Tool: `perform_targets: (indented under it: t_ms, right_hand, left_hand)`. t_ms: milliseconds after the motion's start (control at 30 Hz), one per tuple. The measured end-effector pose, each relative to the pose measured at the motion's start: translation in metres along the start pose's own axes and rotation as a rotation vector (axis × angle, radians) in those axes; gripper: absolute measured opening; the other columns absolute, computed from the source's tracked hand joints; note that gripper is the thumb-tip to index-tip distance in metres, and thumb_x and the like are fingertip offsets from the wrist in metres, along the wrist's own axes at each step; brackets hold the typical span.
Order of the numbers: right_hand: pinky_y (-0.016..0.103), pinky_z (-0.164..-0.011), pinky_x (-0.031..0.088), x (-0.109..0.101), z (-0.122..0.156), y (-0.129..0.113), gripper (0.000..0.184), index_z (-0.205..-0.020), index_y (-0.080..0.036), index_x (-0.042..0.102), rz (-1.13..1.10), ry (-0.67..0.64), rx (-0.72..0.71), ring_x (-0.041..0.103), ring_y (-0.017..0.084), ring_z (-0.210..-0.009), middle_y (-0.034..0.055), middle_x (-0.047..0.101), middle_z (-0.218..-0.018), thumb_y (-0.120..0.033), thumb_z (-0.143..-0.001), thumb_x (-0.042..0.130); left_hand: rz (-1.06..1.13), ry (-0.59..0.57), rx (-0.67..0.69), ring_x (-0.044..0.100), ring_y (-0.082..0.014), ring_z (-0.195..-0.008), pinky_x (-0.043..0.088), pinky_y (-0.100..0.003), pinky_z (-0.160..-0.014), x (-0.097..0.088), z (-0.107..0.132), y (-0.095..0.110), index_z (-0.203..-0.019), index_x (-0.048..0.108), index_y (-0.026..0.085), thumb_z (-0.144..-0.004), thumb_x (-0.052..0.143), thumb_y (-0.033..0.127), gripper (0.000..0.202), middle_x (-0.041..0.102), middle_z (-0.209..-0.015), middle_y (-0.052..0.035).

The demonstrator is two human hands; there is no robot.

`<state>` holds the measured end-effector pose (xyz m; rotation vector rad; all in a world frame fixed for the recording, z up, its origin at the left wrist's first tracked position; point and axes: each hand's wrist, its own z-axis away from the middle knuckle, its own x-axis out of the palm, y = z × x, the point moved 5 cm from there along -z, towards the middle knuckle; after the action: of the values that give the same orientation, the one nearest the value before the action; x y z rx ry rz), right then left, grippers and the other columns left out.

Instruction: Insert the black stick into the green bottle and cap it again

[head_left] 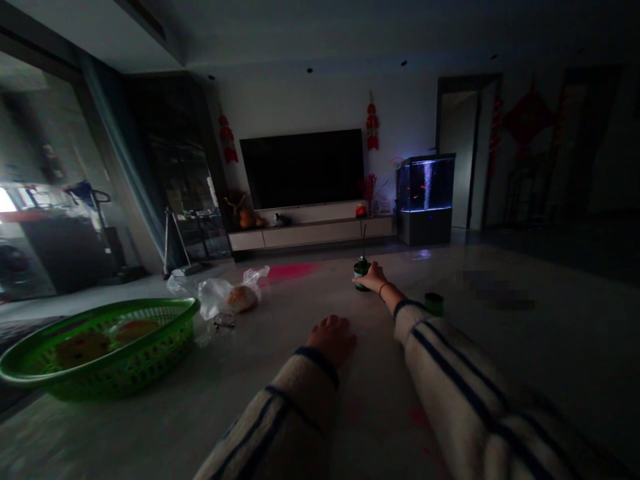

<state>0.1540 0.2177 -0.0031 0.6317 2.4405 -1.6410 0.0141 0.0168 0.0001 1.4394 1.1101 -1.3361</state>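
Observation:
My right hand [371, 277] is stretched forward over the table, its fingers closed round a small dark green bottle [361, 268]. Thin dark sticks rise from the bottle's neck, as on a reed diffuser; it stands upright. My left hand [334, 339] lies palm down on the tabletop, nearer to me, fingers loosely spread and nothing under them that I can see. To the right of my right wrist is a short dark green cylinder [434, 304], perhaps a lid or cup.
A green plastic basket [120, 357] with round items stands at left. Beside it lie a clear plastic bag [213, 297], a brownish round item [242, 299] and glasses [223, 323]. Beyond the table are a television [303, 170] and a lit fish tank [427, 187]. The room is dim.

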Motion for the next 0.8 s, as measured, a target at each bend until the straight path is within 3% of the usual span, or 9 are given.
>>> perform_targets:
  t_ms: [100,233,400,633,800]
  right_hand:
    - [0.039,-0.087,0.042,-0.002,0.002,-0.001,0.076,-0.107,-0.013,0.044,0.061,0.038,0.048,0.052,0.031,-0.105,0.0191,0.054,-0.110,-0.029,-0.040,0.077]
    - [0.036,-0.084,0.043,-0.007,0.004,0.001,0.064,-0.101,-0.016,0.049,0.046,0.017,0.027,0.056,0.028,-0.099,0.0133,0.060,-0.104,-0.028,-0.044,0.076]
    - [0.035,-0.085,0.044,-0.011,0.002,0.011,0.052,-0.093,-0.016,0.055,-0.043,-0.001,-0.011,0.058,0.023,-0.096,0.0089,0.063,-0.100,-0.023,-0.045,0.075]
    - [0.033,-0.085,0.045,-0.013,-0.001,0.026,0.056,-0.100,-0.015,0.053,-0.201,-0.029,-0.021,0.058,0.019,-0.098,0.0078,0.062,-0.106,-0.020,-0.048,0.075]
    - [0.032,-0.079,0.048,-0.011,0.002,0.030,0.051,-0.100,-0.015,0.055,-0.254,-0.073,-0.007,0.062,0.017,-0.086,0.0065,0.066,-0.096,-0.021,-0.053,0.073]
  left_hand:
    - [0.000,0.009,0.001,0.044,-0.0246,-0.114,0.036,-0.041,-0.093,0.000,0.000,0.000,-0.118,0.045,0.021,-0.083,0.036,0.041,0.041,0.047,-0.124,-0.0104]
    - [0.001,0.001,0.006,0.045,-0.0241,-0.114,0.037,-0.041,-0.093,0.000,0.000,-0.001,-0.116,0.046,0.022,-0.083,0.037,0.041,0.040,0.047,-0.124,-0.0104]
    - [0.013,0.009,0.011,0.046,-0.0252,-0.113,0.037,-0.041,-0.092,-0.001,0.000,0.000,-0.116,0.047,0.021,-0.082,0.039,0.041,0.040,0.048,-0.122,-0.0118]
    - [0.013,0.005,0.020,0.047,-0.0257,-0.111,0.038,-0.041,-0.091,-0.001,-0.001,0.000,-0.115,0.047,0.021,-0.082,0.039,0.042,0.040,0.049,-0.120,-0.0121]
    - [0.012,0.009,0.019,0.048,-0.0255,-0.111,0.039,-0.040,-0.091,0.000,-0.002,-0.002,-0.115,0.047,0.022,-0.082,0.038,0.043,0.040,0.049,-0.120,-0.0116]
